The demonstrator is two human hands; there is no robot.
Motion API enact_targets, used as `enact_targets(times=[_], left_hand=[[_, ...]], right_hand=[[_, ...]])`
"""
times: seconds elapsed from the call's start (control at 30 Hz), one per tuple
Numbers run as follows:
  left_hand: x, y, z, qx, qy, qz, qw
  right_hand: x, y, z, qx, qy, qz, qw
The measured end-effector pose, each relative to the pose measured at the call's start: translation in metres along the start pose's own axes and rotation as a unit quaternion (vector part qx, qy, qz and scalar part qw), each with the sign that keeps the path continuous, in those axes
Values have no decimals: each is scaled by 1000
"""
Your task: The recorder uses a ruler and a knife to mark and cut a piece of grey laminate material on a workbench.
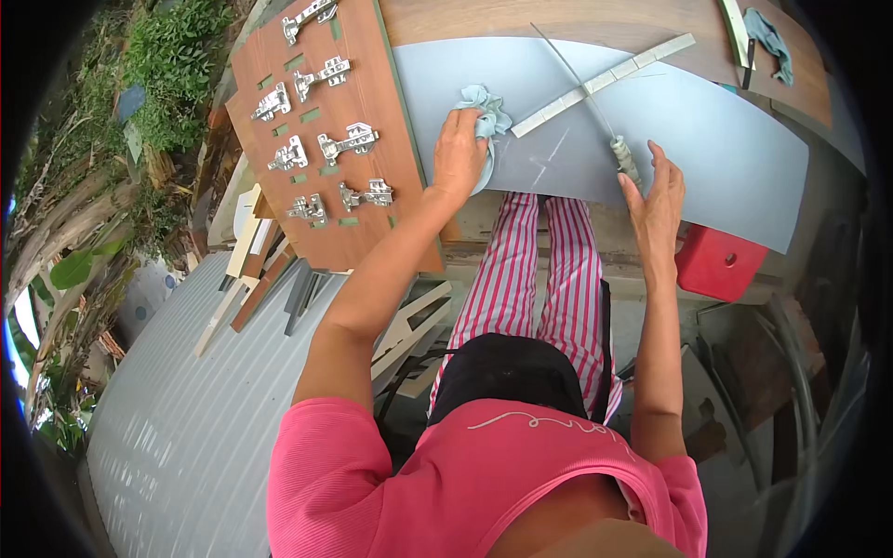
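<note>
Upper centre, the left hand (456,156) has its grip closed on a crumpled pale-blue cloth (486,104); upper right, the right hand's (659,205) grip stands open beside a grey-handled, thin metal-rod tool (624,158).

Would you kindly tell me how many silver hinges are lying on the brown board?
7. On the brown board, right column: top hinge, second hinge, third hinge, bottom hinge. Left column: upper hinge, middle hinge, lower hinge. Others may lie beyond the picture's top edge.
</note>
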State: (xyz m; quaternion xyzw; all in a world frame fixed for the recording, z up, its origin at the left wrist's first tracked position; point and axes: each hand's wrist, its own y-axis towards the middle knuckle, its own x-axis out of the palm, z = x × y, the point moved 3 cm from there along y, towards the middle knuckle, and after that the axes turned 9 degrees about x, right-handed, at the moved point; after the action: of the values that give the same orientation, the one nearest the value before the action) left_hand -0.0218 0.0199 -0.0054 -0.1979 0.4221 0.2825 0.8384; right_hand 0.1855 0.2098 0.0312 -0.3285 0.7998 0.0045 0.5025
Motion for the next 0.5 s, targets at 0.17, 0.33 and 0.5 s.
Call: enact_targets(times=[0.17,0.33,0.5], left_hand=[[23,-49,18,-42,-48,-45,997],[48,-53,46,-71,-137,-8,988],[71,-48,73,-35,-159,-37,986]], right_hand=[[20,0,21,-2,-10,-53,999],[30,2,26,-5,-7,-51,999],[34,3,29,-28,-17,-46,998]])
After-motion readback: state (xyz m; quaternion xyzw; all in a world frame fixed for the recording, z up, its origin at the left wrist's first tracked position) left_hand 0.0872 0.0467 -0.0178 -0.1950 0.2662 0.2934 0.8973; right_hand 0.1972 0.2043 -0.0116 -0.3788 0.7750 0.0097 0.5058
